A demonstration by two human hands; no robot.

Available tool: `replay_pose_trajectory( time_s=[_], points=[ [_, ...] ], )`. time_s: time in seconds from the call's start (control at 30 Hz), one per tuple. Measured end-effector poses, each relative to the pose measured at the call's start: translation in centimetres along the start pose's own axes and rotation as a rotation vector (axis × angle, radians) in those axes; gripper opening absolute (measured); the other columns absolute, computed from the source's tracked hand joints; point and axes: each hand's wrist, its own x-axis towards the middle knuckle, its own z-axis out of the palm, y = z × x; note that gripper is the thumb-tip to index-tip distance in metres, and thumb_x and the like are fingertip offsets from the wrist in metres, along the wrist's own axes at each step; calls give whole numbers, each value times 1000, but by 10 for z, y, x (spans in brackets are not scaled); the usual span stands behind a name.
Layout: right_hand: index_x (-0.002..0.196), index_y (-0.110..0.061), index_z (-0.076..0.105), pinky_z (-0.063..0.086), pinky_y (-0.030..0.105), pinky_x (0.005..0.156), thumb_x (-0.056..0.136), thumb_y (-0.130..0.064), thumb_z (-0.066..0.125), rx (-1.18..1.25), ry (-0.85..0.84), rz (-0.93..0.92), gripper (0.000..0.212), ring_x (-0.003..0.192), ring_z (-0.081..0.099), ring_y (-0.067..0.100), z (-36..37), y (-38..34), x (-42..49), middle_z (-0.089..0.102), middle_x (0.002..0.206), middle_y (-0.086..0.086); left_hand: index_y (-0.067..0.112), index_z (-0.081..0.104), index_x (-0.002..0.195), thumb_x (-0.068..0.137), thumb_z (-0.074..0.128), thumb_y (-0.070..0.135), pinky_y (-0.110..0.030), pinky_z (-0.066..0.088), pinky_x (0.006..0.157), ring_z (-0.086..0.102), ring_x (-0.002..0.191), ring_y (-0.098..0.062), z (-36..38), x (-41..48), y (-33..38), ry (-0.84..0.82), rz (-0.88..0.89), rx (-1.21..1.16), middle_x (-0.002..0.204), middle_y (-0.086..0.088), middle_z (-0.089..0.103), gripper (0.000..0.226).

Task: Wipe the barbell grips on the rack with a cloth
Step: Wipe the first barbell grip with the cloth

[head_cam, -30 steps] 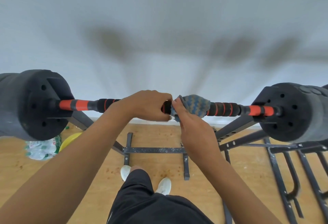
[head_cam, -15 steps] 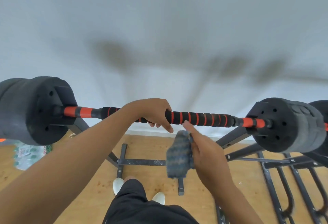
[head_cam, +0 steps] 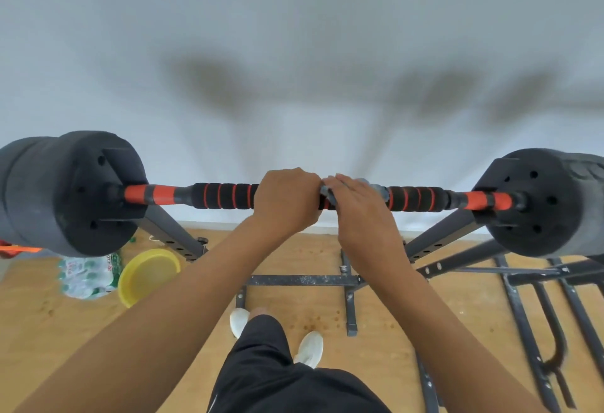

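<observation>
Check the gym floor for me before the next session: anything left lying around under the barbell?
Yes: a yellow basin and a wrapped pack of water bottles sit on the floor under the left weight plate, beside the rack leg.

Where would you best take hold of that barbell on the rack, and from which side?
On the black foam grip with orange rings, from above, fingers curling over the top, as the left hand does. The barbell lies level across the rack, and the foam is the padded part. The right hand covers the cloth beside it.
</observation>
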Motion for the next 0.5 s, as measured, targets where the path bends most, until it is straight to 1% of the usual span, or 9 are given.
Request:
replay_pose_trajectory(
  time_s=[0.07, 0.13, 0.23, 0.3, 0.33, 0.4, 0.43, 0.47, 0.5],
  points=[
    [132, -4, 60, 35, 41, 115, 80, 18, 56, 20, 95, 17, 57, 131, 48, 23, 2, 1, -4, 64, 132, 15, 23, 55, 75, 92, 63, 46, -29, 42, 58, 54, 57, -17, -12, 11, -3, -216, 12, -82, 64, 6, 55, 30],
    [131, -3, 61, 34, 38, 112, 79, 21, 58, 30, 156, 20, 58, 131, 38, 17, 0, -2, -8, 64, 132, 15, 18, 59, 76, 85, 74, 54, -28, 46, 58, 59, 56, -18, -25, 27, -9, -527, 25, -222, 64, 5, 63, 40],
    [136, -5, 59, 26, 31, 118, 81, 21, 62, 24, 170, 1, 61, 139, 34, 11, 0, -7, -16, 61, 139, 11, 12, 63, 74, 82, 85, 44, -29, 47, 56, 50, 47, -16, -35, 46, -22, -1012, -7, -567, 55, 1, 57, 39],
    [139, -6, 59, 26, 30, 119, 82, 19, 66, 17, 156, -9, 63, 142, 30, 4, -3, -8, -23, 59, 143, 9, 9, 69, 87, 85, 84, 37, -29, 44, 56, 47, 52, -16, -39, 51, -28, -1163, -9, -693, 59, 0, 55, 32],
    [138, -7, 60, 29, 32, 117, 82, 18, 68, 23, 141, -15, 62, 140, 33, 4, -7, -8, -28, 59, 143, 8, 8, 71, 92, 85, 84, 37, -29, 45, 57, 49, 53, -17, -40, 51, -29, -1172, 9, -721, 61, -1, 56, 32],
    [135, -12, 63, 44, 35, 109, 86, 11, 70, 60, 87, 0, 55, 132, 52, 14, -19, -9, -43, 64, 137, 5, 10, 71, 88, 81, 86, 42, -28, 50, 59, 57, 56, -18, -42, 48, -29, -1078, 40, -737, 66, -2, 66, 36],
    [133, -15, 64, 54, 34, 99, 89, 5, 69, 85, 60, 23, 48, 121, 63, 19, -28, -9, -50, 69, 130, 2, 12, 70, 87, 78, 87, 48, -25, 52, 58, 63, 58, -16, -44, 44, -29, -965, 58, -706, 70, 0, 72, 40],
    [132, -18, 65, 58, 30, 86, 93, 0, 66, 119, 37, 53, 43, 105, 70, 17, -39, -10, -56, 73, 119, 0, 16, 70, 88, 75, 87, 55, -23, 51, 57, 66, 62, -13, -45, 39, -28, -819, 72, -637, 75, 3, 74, 45],
    [131, -20, 65, 58, 23, 76, 96, -3, 63, 165, 20, 91, 39, 92, 71, 8, -50, -10, -58, 75, 108, -4, 20, 68, 91, 73, 84, 63, -24, 50, 57, 67, 66, -10, -45, 31, -25, -658, 78, -529, 78, 5, 73, 50]
  ],
)
